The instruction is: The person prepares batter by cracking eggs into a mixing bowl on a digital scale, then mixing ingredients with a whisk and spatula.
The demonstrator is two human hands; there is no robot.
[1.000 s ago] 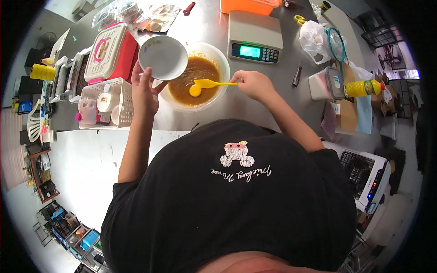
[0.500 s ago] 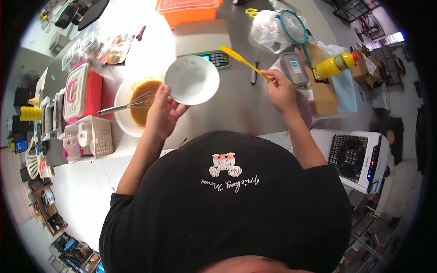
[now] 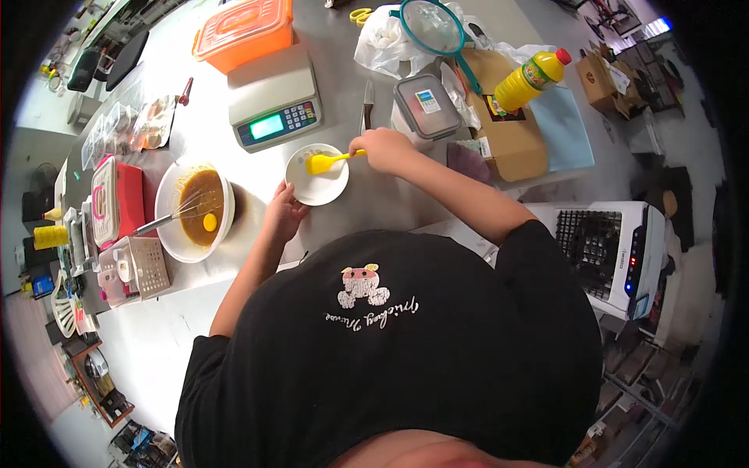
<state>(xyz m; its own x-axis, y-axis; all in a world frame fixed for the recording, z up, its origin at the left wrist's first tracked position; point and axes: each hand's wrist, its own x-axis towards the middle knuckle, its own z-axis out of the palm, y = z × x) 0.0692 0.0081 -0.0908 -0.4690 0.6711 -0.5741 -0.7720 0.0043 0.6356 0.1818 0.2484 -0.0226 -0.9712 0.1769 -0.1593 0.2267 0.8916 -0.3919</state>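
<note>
My left hand [image 3: 285,212] grips the lower left rim of a small white bowl [image 3: 316,189], which is tilted a little. In my right hand [image 3: 380,150] is the handle of a yellow spatula [image 3: 321,163], its head inside that bowl. To the left sits a large white bowl [image 3: 166,199] of brown batter [image 3: 199,195], with a metal whisk [image 3: 160,223] leaning in it and a round yellow blob [image 3: 210,222] on the batter, perhaps a yolk. Behind the small bowl stands a digital scale [image 3: 275,97] with a lit display.
An orange lidded box [image 3: 246,33] stands behind the scale. A knife [image 3: 367,105], a grey-lidded container [image 3: 427,106], a teal strainer [image 3: 431,27] and a yellow bottle [image 3: 530,81] are at the right. A red box [image 3: 129,195] and a white basket [image 3: 148,267] stand at the left.
The spatula has come into the small bowl, which has moved nearer the table's front relative to the scale. A yellow blob now shows on the batter. The camera view has shifted.
</note>
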